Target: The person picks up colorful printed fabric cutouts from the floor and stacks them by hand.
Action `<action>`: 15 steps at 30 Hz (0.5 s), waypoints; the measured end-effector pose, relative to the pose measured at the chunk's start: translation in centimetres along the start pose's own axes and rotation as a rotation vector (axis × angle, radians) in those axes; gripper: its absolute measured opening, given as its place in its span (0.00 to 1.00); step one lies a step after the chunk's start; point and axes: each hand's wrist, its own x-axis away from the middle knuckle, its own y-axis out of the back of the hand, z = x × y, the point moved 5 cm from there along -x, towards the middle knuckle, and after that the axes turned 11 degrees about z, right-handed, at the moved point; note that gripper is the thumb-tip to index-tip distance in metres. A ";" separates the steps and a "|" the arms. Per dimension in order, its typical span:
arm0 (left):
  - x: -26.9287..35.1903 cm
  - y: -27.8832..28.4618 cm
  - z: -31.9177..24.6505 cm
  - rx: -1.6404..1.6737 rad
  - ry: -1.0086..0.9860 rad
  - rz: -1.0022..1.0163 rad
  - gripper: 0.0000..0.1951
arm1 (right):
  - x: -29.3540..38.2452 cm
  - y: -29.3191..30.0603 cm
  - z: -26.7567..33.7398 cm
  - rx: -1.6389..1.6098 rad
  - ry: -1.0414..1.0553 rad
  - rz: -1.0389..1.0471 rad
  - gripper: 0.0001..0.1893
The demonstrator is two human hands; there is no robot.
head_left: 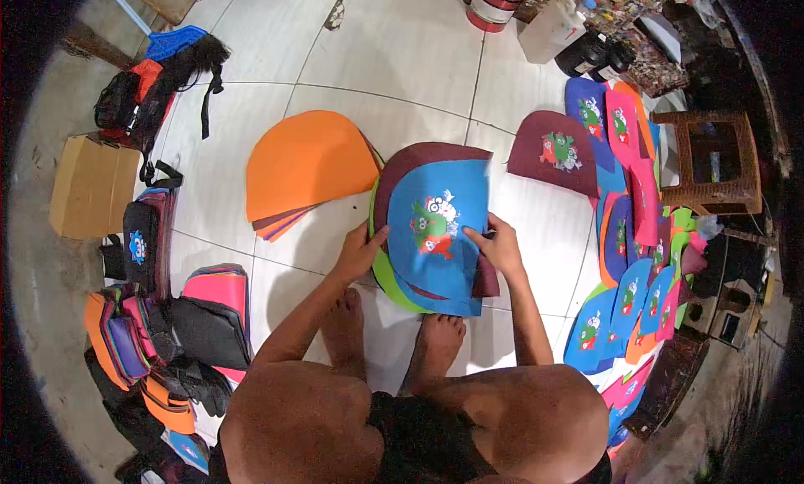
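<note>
Before me, a loose stack of arch-shaped fabric pieces is held up between both hands. Its top piece is a blue panel (414, 189) printed with green, red and white cartoon figures. Maroon panels (408, 164) and a lime green panel (392, 283) show at its edges. My left hand (362, 251) grips the stack's left edge, thumb on top. Against the right edge, my right hand (499, 242) pinches it with the thumb on the blue face. An orange panel (308, 164) tops a fanned pile on the floor to the left. A printed maroon panel (556, 151) lies to the right.
Many printed fabric pieces (590, 327) overlap along the right, beside a brown plastic stool (747, 164). Containers, including a red tub (495, 7) and white jug (549, 32), stand at the far right. A cardboard box (94, 186), blue broom (176, 42) and fabric piles (217, 286) line the left.
</note>
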 end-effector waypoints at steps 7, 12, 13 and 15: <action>-0.2 0.0 0.8 -0.111 -0.078 -0.021 0.21 | 0.2 0.4 -3.0 -0.158 -0.120 0.058 0.10; 0.3 0.2 0.1 -0.154 -0.184 -0.038 0.24 | 1.0 0.8 -1.8 -0.390 -0.102 0.032 0.12; 0.2 0.1 0.1 -0.174 -0.188 -0.042 0.25 | 1.0 0.8 -2.1 -0.364 -0.095 0.031 0.12; 0.0 0.0 0.1 -0.203 -0.171 -0.058 0.28 | 0.6 0.5 -2.2 -0.311 -0.043 -0.004 0.13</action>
